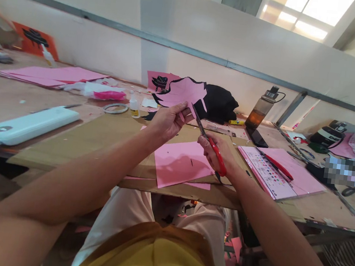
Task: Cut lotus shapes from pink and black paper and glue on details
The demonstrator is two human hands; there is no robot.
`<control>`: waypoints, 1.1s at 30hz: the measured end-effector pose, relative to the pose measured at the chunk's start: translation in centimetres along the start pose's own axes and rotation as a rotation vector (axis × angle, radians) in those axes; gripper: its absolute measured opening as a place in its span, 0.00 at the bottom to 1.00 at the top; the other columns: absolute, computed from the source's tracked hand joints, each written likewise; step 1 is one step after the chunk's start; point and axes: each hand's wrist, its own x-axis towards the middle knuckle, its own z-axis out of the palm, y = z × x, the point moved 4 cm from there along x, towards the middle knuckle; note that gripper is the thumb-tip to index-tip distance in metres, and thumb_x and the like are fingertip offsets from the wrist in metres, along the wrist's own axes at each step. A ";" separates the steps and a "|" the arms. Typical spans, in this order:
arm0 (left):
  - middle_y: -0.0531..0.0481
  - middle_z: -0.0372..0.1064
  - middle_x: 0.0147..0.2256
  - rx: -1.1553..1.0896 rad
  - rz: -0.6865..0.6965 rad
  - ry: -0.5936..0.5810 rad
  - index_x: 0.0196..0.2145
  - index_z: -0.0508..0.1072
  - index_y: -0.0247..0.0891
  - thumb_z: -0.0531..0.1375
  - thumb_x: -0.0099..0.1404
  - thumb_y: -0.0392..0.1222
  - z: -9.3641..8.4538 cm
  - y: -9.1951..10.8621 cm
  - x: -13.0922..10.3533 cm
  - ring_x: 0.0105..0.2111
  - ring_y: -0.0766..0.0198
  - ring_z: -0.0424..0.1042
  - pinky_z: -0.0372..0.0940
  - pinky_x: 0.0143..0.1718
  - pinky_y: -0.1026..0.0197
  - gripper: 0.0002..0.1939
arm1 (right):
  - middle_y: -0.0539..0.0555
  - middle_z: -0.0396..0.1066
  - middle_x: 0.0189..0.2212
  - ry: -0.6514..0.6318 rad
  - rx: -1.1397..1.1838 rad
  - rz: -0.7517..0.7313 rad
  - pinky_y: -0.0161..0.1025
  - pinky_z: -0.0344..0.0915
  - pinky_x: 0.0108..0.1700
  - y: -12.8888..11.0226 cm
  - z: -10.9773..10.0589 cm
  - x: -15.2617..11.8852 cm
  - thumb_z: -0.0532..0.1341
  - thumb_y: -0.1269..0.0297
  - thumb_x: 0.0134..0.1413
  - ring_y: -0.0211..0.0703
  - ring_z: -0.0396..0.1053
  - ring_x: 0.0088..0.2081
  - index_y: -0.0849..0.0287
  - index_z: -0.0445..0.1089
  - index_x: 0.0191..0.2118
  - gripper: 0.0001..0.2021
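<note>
My left hand (pixel 170 121) pinches the lower edge of a pink paper cutout (pixel 184 93), which has a black layer showing along its edges. The cutout is held up above the table. Around the red handles of a pair of scissors (pixel 218 157), my right hand (pixel 216 150) is closed. The scissor blades point up and left and reach the cutout's lower right edge, close to my left fingers. Below both hands lies a pink sheet (pixel 182 163) with a few small dark marks, on a sheet of brown cardboard (pixel 99 140).
To the left are a white box-shaped device (pixel 30 121) with a cable, stacked pink sheets (pixel 55 74) and a glue bottle (pixel 134 106). Black fabric (pixel 220 103) lies behind the hands. On the right stand a drink bottle (pixel 261 108), a phone (pixel 257 137) and a printed pink booklet (pixel 269 174).
</note>
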 end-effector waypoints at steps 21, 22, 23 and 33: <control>0.49 0.79 0.30 0.021 0.009 -0.008 0.27 0.76 0.34 0.61 0.73 0.24 -0.5 -0.5 0.3 0.32 0.67 0.82 0.79 0.51 0.59 0.16 | 0.44 0.55 0.23 0.003 0.147 0.040 0.34 0.49 0.24 0.0 0.4 -0.2 0.64 0.33 0.60 0.34 0.50 0.22 0.54 0.65 0.34 0.26; 0.49 0.79 0.29 0.022 0.010 -0.010 0.26 0.75 0.34 0.61 0.73 0.25 -0.5 -0.5 0.3 0.32 0.67 0.82 0.79 0.51 0.59 0.17 | 0.44 0.55 0.23 0.004 0.154 0.041 0.34 0.49 0.24 0.0 0.4 -0.2 0.64 0.32 0.60 0.34 0.50 0.22 0.54 0.65 0.34 0.26; 0.49 0.79 0.29 0.023 0.011 -0.013 0.26 0.75 0.34 0.61 0.73 0.25 -0.5 -0.5 0.3 0.32 0.68 0.82 0.79 0.52 0.59 0.17 | 0.44 0.56 0.23 0.006 0.157 0.042 0.34 0.49 0.24 0.1 0.4 -0.2 0.64 0.32 0.60 0.34 0.51 0.22 0.54 0.65 0.34 0.27; 0.47 0.82 0.31 0.019 -0.002 -0.038 0.28 0.77 0.33 0.58 0.75 0.25 -0.1 -0.7 -0.1 0.35 0.65 0.84 0.78 0.53 0.59 0.17 | 0.42 0.55 0.21 0.000 0.180 0.088 0.32 0.53 0.23 0.0 0.4 -0.2 0.63 0.39 0.63 0.33 0.50 0.20 0.54 0.66 0.37 0.21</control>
